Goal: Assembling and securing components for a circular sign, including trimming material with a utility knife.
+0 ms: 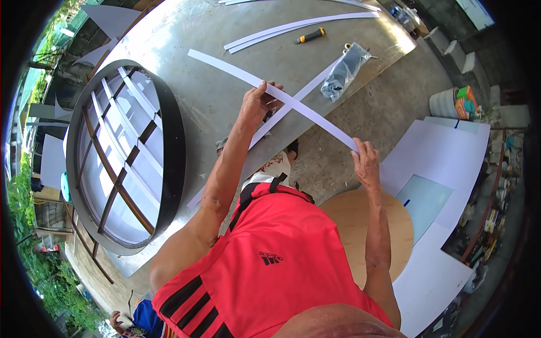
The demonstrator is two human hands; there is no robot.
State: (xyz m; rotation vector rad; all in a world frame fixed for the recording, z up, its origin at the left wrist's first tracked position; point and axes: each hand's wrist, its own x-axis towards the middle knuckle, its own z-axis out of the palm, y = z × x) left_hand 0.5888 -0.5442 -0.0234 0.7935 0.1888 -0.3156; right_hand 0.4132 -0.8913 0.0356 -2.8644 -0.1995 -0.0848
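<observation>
Holding a long, flat white strip (324, 117) aslant over the near edge of a grey, metal-looking tabletop (203, 112), partly above the table and partly out past it, over the concrete floor (332, 163). Pinching it near the middle with the left hand (260, 104), thumb on top and fingers bent in beneath; gripping the near end with the right hand (366, 163), fingers narrowed around the tip, though cannot tell the thumb's exact place. Crossing above a second white strip (311, 83), laid along the table edge and reaching up to a clear plastic bag (345, 73) with dark contents; cannot tell whether touching at the crossing. Can see farther across the tabletop a yellow-and-black utility knife (310, 36), near a pair of long white strips (265, 35). Can see at left a round, dark-rimmed frame (173, 141) with crossing brown bars (107, 161) and several white strips slanting among them. Wearing a red shirt (282, 231) with black stripes. Can see at right a round wooden disc (354, 217), partly hidden behind the right forearm, then large white sheets (417, 152) with a pale bluish pane (428, 197) on top, and farther off a whitish bucket (442, 105). Can also glimpse, at lower left, another person in blue (147, 321).
</observation>
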